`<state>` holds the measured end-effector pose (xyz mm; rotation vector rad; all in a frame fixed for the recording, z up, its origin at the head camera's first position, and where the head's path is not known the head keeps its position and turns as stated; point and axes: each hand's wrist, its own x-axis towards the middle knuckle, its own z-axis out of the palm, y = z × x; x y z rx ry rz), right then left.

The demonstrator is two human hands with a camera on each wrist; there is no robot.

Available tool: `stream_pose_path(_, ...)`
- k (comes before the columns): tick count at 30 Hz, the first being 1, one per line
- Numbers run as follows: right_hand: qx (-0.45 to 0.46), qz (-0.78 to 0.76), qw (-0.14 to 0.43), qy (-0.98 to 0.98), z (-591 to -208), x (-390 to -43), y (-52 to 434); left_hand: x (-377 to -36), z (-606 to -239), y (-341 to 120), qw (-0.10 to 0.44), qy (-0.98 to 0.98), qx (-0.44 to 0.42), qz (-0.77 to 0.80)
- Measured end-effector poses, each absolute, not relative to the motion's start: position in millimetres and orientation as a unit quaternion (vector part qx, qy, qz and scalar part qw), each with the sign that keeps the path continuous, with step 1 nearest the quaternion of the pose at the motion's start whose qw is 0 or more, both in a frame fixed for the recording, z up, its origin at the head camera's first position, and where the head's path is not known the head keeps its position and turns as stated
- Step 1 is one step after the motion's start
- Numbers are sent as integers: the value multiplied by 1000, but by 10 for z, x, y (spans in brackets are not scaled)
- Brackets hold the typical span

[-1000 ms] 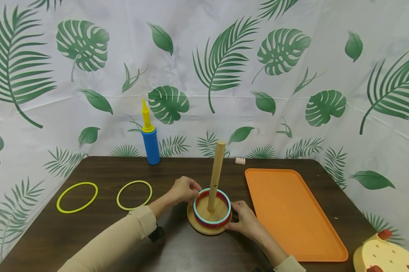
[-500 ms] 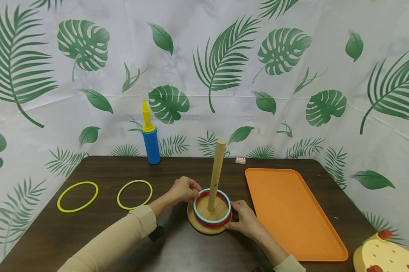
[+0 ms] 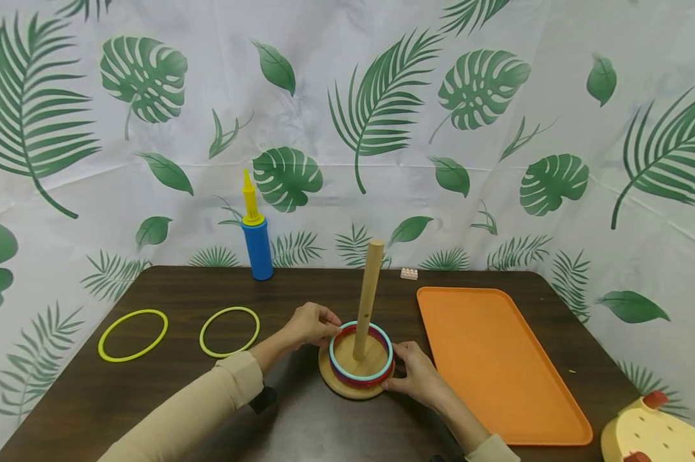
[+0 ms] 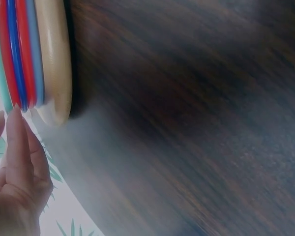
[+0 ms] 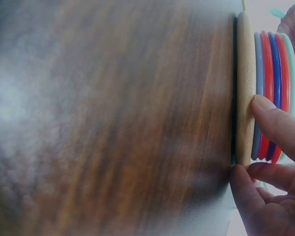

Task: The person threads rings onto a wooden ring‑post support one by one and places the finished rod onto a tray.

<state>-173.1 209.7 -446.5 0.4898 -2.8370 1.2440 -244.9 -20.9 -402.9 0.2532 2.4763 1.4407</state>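
a dark wood table point(image 3: 151, 385) stands against a white sheet point(image 3: 347, 96) printed with green leaves, which hangs behind it and folds round both sides. at the back edge, left of middle, a blue pump point(image 3: 257, 242) with a yellow top stands upright, and a small pale brick point(image 3: 408, 273) lies further right along that edge. two yellow rings point(image 3: 132, 335) lie flat near the left edge, side by side and apart. an orange tray point(image 3: 497, 362) fills the right side. a cream toy point(image 3: 659, 433) with red bits sits at the front right corner, cut off by the frame.

near the front middle a round wooden base point(image 3: 347, 389) carries an upright peg point(image 3: 367, 298), with a stack of rings point(image 3: 361, 377) round it: teal on top, red and blue below. the left hand point(image 3: 311, 324) is at the stack's back left rim; in the left wrist view its fingers point(image 4: 19, 142) touch the stack's edge, but whether they pinch a ring or only touch it i cannot tell. the right hand point(image 3: 413, 375) is at the front right, a finger on the rings and the thumb at the base's rim, lightly gripping the two between them.

both wrist views are blurred across the tabletop, and each shows the base and rings only edge-on. the forearms in beige sleeves run out of the bottom of the head view.
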Motion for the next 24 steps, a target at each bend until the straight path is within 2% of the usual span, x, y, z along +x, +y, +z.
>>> stream_pose_path(11,151,398,0,-905,-4467,-1733,2089,-2463,-4062,-360,133,838,80,523)
stream_pose_path(24,149,392,5,-908,-4471,-1734,2088,-2584,-4032,-863,135,845,67,513)
